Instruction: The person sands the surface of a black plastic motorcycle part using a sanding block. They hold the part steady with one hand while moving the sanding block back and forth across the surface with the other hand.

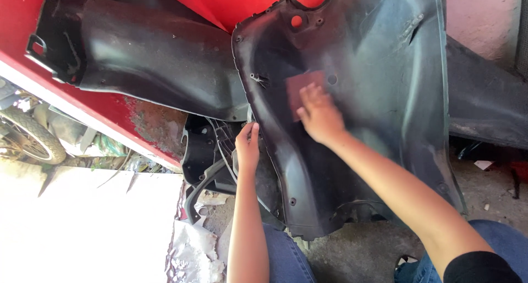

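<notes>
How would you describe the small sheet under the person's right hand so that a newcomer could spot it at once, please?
Find the large black plastic panel that fills the middle of the view. On its upper middle, the right hand presses flat on a small reddish-brown sheet. It is the only matte, squarish, brownish patch on that dark moulded surface.

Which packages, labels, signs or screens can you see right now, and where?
None in view: no package, label, sign or screen.
Nearest flat item: a reddish-brown square sheet under the right hand on the black plastic panel.
The left hand grips the panel's left edge.
</notes>
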